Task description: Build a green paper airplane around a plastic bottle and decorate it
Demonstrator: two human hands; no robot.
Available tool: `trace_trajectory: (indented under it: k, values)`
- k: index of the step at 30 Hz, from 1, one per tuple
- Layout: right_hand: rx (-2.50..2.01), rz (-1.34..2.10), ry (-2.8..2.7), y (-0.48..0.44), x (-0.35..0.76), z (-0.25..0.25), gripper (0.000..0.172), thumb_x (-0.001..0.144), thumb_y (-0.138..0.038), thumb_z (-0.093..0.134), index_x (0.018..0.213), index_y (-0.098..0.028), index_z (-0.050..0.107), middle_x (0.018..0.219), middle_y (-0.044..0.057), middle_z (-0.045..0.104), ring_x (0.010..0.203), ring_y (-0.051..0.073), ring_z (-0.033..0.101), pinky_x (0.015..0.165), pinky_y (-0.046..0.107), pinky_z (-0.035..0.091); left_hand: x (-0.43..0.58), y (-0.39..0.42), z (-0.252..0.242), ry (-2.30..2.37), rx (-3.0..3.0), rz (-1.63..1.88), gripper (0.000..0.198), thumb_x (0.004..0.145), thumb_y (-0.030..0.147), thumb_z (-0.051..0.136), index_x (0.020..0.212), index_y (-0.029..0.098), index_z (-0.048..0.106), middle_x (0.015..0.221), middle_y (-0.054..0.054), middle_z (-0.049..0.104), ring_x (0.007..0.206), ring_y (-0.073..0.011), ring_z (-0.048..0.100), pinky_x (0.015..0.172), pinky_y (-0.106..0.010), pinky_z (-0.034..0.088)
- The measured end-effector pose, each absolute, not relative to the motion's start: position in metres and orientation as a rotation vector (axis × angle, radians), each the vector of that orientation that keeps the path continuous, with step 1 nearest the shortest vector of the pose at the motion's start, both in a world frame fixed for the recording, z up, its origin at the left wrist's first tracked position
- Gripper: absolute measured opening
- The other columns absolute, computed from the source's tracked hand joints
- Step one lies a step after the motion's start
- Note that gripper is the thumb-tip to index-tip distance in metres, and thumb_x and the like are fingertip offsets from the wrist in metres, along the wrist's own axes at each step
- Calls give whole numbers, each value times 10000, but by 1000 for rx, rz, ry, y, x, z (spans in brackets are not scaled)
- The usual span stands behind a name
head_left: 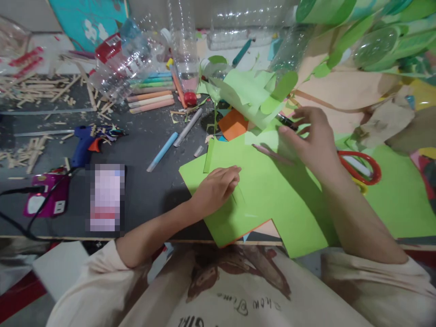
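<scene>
A large sheet of light green paper (265, 181) lies at the table's front edge, with faint lines on it below my left hand. My left hand (218, 188) rests on this sheet, fingers curled and pressed together; whatever they hold, if anything, is hidden. Above the sheet's upper right part, my right hand (311, 136) has its thumb and fingers around a black pen (285, 120). A pinkish pencil (270, 152) lies on the paper beneath it. Red-handled scissors (374, 168) are right of my right wrist.
A blue glue gun (81, 145), a phone (106, 197) with a blurred screen and a purple box (46, 195) with cables are on the left. Small wooden sticks (47, 88), several markers (153, 101) and clear plastic bottles (184, 41) lie behind. Green paper cutouts (248, 91) stand near my right hand.
</scene>
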State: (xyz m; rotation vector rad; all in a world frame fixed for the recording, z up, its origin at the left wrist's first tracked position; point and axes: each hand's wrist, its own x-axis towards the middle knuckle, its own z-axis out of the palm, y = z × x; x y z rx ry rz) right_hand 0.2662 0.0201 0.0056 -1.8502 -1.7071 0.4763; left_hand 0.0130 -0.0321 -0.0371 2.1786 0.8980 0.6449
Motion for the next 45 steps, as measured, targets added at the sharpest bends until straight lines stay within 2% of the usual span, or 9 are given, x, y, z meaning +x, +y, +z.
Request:
trace_trajectory:
  k: [2,5,12,17,20,26,31,37,45]
  values:
    - [-1784,554,-1641,32,263,4,502,857,-526,643,1245,-247,491,1319,173,553,1124,344,572,921,558,487,16,-38,-38,911,2125,655,201,1020,277,356,957,196,529,1189,-158,703,1283,-247,586,1052,-473,498]
    - [-1729,659,-1614,45,255,-3,587,832,-513,692,1294,-240,454,1358,164,552,1178,345,560,989,576,452,19,-44,-38,925,2082,624,185,1011,261,370,930,197,524,1324,-186,630,1385,-262,489,1091,-503,465]
    - [-1783,647,-1554,54,241,-1,474,801,-340,732,1191,-150,542,1188,165,671,1026,271,618,929,476,493,16,-39,-36,919,2047,629,185,1019,294,387,924,196,511,1322,-185,635,1335,-266,543,1070,-489,481]
    - [-1759,738,-1409,42,240,15,593,713,-328,778,1210,-88,559,1155,193,665,969,278,632,912,499,511,14,-39,-37,879,2067,636,128,1003,256,410,914,207,488,1372,-207,596,1371,-275,506,1065,-511,475]
    - [-1655,825,-1311,24,236,20,567,694,-389,772,1159,-137,568,1104,150,667,958,268,648,916,506,532,14,-39,-36,868,2070,629,90,985,203,427,904,214,467,1395,-218,576,1375,-288,502,1048,-526,477]
    - [-1502,1069,-1329,-16,218,-4,403,783,-512,696,1085,-275,571,992,44,699,905,240,687,761,437,609,12,-38,-33,863,2135,625,104,969,148,400,913,211,461,1353,-211,611,1342,-299,536,1013,-528,499]
    - [-1446,972,-1410,-16,226,-32,436,849,-574,601,1179,-298,528,1155,73,676,1042,256,669,825,446,591,12,-39,-33,851,2187,653,116,1005,198,366,928,201,452,1359,-229,601,1349,-305,528,1019,-513,503]
    - [-1453,859,-1492,12,252,-42,520,815,-600,631,1221,-306,493,1258,74,629,1155,288,627,924,512,553,11,-36,-32,846,2175,670,123,1008,218,380,912,207,456,1334,-206,625,1306,-277,572,1012,-477,509]
    - [-1318,819,-1606,17,253,-56,619,868,-582,582,1393,-322,381,1509,87,444,1434,277,406,1174,539,360,8,-33,-31,871,2174,636,122,988,210,415,923,186,515,974,-131,736,1001,-282,710,835,-420,562]
